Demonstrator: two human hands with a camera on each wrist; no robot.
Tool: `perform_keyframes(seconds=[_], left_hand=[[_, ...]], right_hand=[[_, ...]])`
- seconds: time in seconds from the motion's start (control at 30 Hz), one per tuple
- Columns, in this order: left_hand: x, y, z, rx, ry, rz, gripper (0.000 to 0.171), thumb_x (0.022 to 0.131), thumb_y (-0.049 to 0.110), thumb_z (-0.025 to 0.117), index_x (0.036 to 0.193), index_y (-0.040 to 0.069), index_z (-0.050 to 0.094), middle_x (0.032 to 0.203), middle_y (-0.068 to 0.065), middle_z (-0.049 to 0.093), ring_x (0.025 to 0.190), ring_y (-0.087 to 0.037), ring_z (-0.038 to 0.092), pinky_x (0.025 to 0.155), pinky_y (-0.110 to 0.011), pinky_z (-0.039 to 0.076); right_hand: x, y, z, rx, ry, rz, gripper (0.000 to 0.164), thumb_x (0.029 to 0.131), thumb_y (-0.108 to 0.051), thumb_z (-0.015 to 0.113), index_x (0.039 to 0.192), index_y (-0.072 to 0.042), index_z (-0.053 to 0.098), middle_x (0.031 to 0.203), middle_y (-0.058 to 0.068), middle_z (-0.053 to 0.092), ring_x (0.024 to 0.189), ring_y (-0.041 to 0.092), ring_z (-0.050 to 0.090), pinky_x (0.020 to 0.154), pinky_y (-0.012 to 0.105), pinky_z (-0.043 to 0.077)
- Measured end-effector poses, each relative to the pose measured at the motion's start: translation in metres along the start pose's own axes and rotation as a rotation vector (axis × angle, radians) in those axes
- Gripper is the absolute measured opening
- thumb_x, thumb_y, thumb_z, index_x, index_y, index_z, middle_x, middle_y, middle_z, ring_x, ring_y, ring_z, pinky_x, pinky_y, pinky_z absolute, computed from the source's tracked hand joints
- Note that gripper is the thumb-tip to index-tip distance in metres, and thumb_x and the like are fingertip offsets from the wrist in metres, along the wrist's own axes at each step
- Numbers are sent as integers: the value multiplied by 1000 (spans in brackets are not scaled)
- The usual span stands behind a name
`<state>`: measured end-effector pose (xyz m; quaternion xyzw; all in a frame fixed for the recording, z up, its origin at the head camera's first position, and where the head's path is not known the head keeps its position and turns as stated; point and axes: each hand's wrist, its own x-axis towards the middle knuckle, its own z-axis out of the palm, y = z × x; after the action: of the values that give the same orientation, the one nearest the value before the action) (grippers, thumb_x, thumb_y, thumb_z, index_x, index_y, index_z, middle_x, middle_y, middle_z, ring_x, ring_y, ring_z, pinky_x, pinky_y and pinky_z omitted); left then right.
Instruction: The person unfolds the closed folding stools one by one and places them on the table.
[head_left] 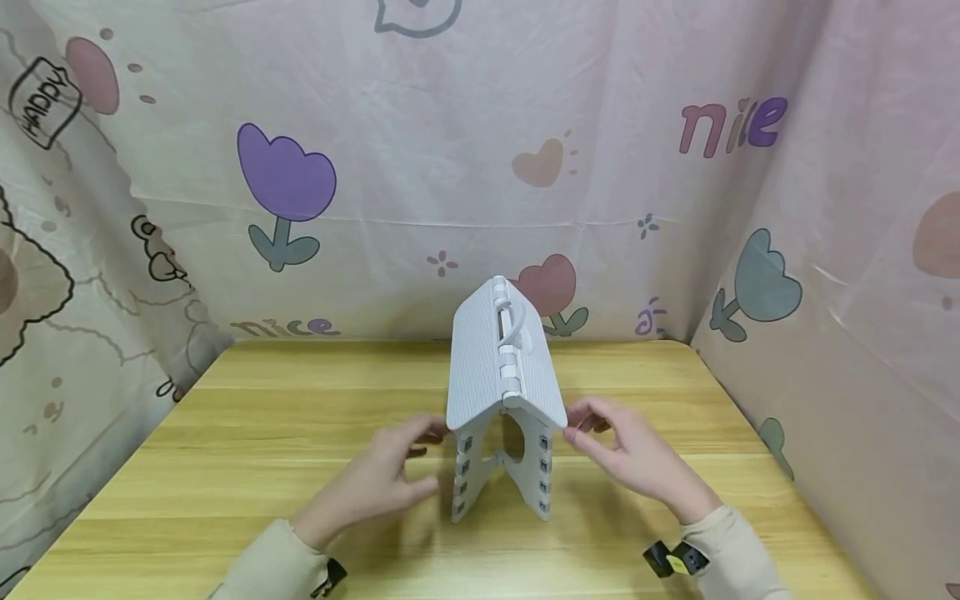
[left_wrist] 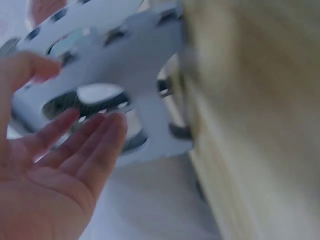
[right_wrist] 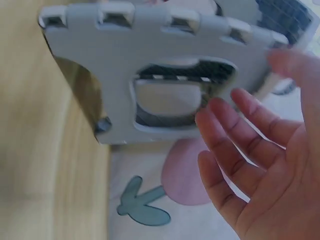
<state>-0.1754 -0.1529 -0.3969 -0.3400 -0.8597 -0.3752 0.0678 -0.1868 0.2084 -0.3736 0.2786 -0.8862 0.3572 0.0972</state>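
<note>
A pale grey folding step stool (head_left: pixel 472 358) stands half folded on the table, its two top panels sloping like a roof from a hinged ridge. A loop carry handle (head_left: pixel 513 323) sticks up from that ridge. My left hand (head_left: pixel 378 479) is at the stool's left side, fingers near the panel edge and thumb apart from the leg. On the other side, my right hand (head_left: pixel 633 450) has its fingertips by the right panel's lower edge; contact is unclear. Both wrist views show loosely extended fingers beside the cut-out side legs (left_wrist: pixel 145 75) (right_wrist: pixel 115 65), gripping nothing.
The wood-grain table (head_left: pixel 300 400) reaches back to a printed cloth curtain (head_left: pixel 420 167), which also hangs along the left and right sides. Small black devices (head_left: pixel 675 560) are strapped at the wrists, below the beige sleeves (head_left: pixel 738 554).
</note>
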Motion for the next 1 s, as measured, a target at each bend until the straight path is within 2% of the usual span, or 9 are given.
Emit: perform_keyframes(seconds=[0.13, 0.23, 0.37, 0.43, 0.5, 0.6, 0.7, 0.83, 1.0], left_hand=[[11, 3, -20, -27, 110, -34, 62, 98, 20, 76, 151, -3, 53, 154, -22, 59, 140, -43, 60, 114, -53, 53], [23, 7, -32, -33, 150, -46, 77, 100, 36, 74, 163, 6, 42, 168, -18, 45, 152, -43, 48, 122, -57, 44], [42, 15, -40, 14, 144, -48, 90, 101, 57, 66, 171, 18, 28, 178, -5, 27, 162, -36, 33, 130, -61, 32], [52, 17, -41, 43, 126, -56, 94, 100, 67, 60, 172, 19, 24, 179, 1, 22, 165, -31, 29, 132, -61, 28], [63, 19, -40, 51, 105, -61, 98, 100, 74, 55, 173, 18, 22, 180, 4, 19, 166, -27, 25, 134, -59, 24], [77, 18, -38, 33, 80, -57, 104, 98, 80, 51, 172, 15, 21, 180, 2, 17, 167, -24, 23, 135, -56, 23], [86, 16, -36, 12, 56, -60, 112, 93, 86, 51, 172, 13, 21, 180, -3, 18, 166, -25, 23, 135, -54, 24], [90, 14, -34, 13, 35, -57, 118, 88, 92, 52, 172, 14, 25, 179, -6, 23, 165, -30, 28, 134, -54, 28], [92, 16, -37, 10, 21, -48, 119, 86, 93, 54, 171, 13, 27, 179, -7, 23, 164, -32, 29, 134, -55, 29]], right_hand=[[7, -2, -13, -7, 69, -15, 34, 111, -22, 58, 143, -13, 64, 134, 4, 75, 118, 20, 70, 98, 43, 61], [17, -7, -20, -7, 79, -33, 51, 112, -26, 56, 161, -15, 48, 159, 10, 59, 138, 35, 62, 107, 60, 56], [35, -16, -23, -7, 44, -25, 71, 111, -49, 53, 172, -25, 26, 177, 7, 32, 152, 45, 47, 115, 77, 42], [45, -21, -22, 4, 11, -14, 80, 108, -63, 49, 173, -28, 19, 180, 2, 22, 158, 43, 38, 121, 78, 33], [54, -23, -21, 10, -22, -14, 88, 105, -73, 45, 174, -27, 16, 181, -1, 15, 164, 39, 29, 127, 75, 26], [66, -25, -16, 31, -69, -19, 96, 103, -78, 44, 174, -21, 13, 181, -3, 9, 168, 32, 18, 133, 67, 20], [73, -24, -11, 46, -85, -19, 101, 100, -82, 45, 173, -19, 15, 181, 3, 12, 167, 33, 20, 133, 63, 22], [77, -24, -8, 59, -87, -25, 105, 97, -86, 44, 173, -18, 20, 180, 10, 20, 164, 37, 27, 132, 63, 28], [80, -25, -10, 73, -96, -35, 109, 94, -89, 44, 173, -17, 22, 180, 10, 21, 164, 37, 27, 131, 63, 29]])
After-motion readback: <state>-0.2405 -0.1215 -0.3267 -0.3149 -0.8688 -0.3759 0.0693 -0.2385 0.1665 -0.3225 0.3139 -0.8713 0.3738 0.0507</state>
